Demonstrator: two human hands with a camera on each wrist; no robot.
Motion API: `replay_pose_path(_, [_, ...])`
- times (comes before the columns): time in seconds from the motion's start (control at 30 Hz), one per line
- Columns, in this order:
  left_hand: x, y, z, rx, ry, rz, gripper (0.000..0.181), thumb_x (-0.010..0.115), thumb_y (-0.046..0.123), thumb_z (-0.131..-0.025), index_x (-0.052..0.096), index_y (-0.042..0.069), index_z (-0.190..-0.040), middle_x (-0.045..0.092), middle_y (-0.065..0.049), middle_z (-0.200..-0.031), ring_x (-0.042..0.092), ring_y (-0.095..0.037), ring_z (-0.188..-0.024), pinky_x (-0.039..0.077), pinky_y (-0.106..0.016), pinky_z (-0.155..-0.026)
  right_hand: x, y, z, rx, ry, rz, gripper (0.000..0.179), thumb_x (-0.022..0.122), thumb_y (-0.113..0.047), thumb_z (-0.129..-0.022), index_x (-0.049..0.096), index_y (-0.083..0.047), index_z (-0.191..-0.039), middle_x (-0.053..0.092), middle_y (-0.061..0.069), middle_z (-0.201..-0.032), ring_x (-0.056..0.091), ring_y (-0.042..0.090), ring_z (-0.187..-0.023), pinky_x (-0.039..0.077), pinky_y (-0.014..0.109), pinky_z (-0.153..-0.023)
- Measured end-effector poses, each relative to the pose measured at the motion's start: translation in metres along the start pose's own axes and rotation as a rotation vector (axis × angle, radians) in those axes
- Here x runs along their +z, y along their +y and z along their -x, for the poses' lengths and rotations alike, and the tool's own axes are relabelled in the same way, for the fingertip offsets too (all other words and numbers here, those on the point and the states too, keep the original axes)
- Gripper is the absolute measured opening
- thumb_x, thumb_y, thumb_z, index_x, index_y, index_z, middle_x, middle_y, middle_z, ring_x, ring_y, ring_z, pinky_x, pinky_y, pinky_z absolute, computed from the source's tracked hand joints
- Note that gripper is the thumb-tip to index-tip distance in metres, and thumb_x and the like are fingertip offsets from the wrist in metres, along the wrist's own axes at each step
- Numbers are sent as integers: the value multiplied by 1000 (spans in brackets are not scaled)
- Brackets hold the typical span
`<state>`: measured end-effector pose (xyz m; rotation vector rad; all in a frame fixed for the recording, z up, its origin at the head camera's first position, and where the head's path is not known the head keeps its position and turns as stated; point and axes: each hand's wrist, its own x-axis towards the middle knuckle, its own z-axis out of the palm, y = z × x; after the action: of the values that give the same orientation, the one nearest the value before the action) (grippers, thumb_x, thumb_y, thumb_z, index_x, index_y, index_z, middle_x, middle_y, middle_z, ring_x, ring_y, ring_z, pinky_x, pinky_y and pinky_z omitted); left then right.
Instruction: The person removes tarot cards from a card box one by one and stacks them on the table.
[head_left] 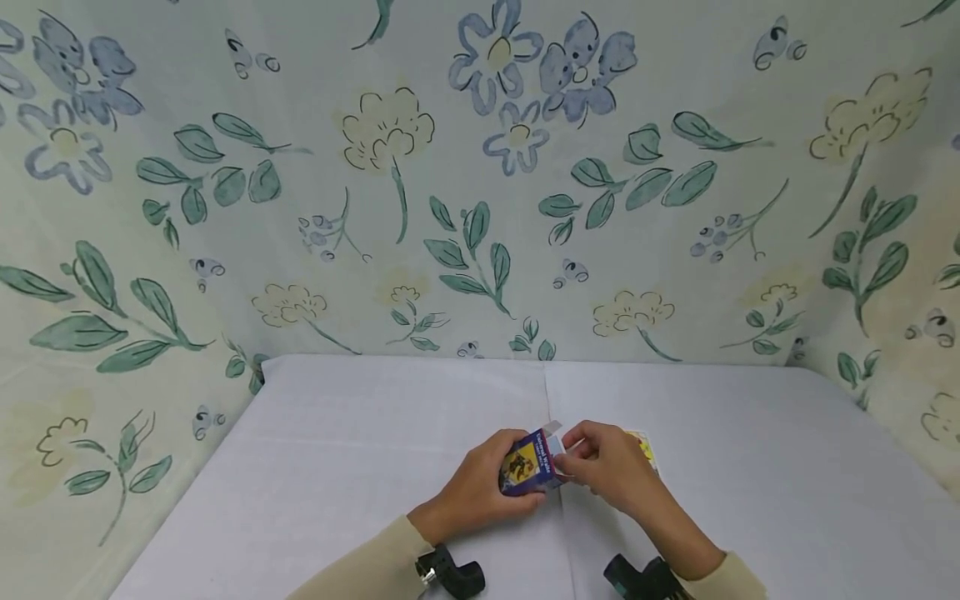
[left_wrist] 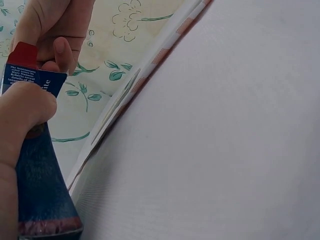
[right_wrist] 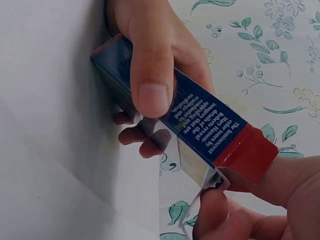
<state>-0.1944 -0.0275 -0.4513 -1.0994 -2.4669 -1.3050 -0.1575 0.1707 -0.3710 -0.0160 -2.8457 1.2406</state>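
In the head view my left hand [head_left: 480,479] grips a small dark blue tarot card box [head_left: 523,467] with a yellow picture on its front. The left thumb lies along one printed side in the right wrist view, with fingers round the other side. The box's end is open, its red flap [right_wrist: 250,155] raised. At that end my right hand [head_left: 611,462] has curled fingers, with thumb and fingertips pinching a pale piece [right_wrist: 219,179] at the opening. How much of it lies inside the box is hidden.
A yellow-and-white printed item [head_left: 645,450] lies on the white table cloth [head_left: 375,425], partly covered by the right hand. Floral fabric [head_left: 480,275] hangs behind and at both sides. Dark wrist cameras [head_left: 459,575] sit at both cuffs.
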Motion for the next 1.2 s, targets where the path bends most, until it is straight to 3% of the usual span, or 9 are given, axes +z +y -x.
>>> replay_pose_path(0.3, [3,-1,1,3,-19,8,69,74,46,-80,43,17,-134,56,3,-116,52,-3,-94,48,-19,-78,1,3,3,32,-21,-23,20,75,-17,-82,64,-7,-96,62,1,-72,55,15,-60,49,29,-52])
replay_pose_path(0.53, [2,1,4,-16,-19,-3,69,75,46,-79,43,18,-134,55,6,-116,52,-3,-94,48,-19,-79,0,4,2,-3,-7,-19,19,75,-13,-81,64,-7,-95,60,0,-70,54,15,-57,48,28,-50])
replay_pose_path(0.87, [1,3,0,-2,2,-9,68,76,43,-80,43,19,-134,54,7,-116,53,-3,-94,49,-19,-79,-13,-2,0,-12,7,-34,21,73,-10,-82,64,-4,-99,62,4,-81,59,15,-64,52,27,-53])
replay_pose_path(1.2, [0,1,-1,-25,0,-21,68,75,44,-80,43,19,-134,54,7,-117,52,-4,-96,48,-20,-81,-18,-1,-3,14,0,-71,27,71,-10,-84,61,-1,-107,69,8,-87,61,16,-61,53,28,-55])
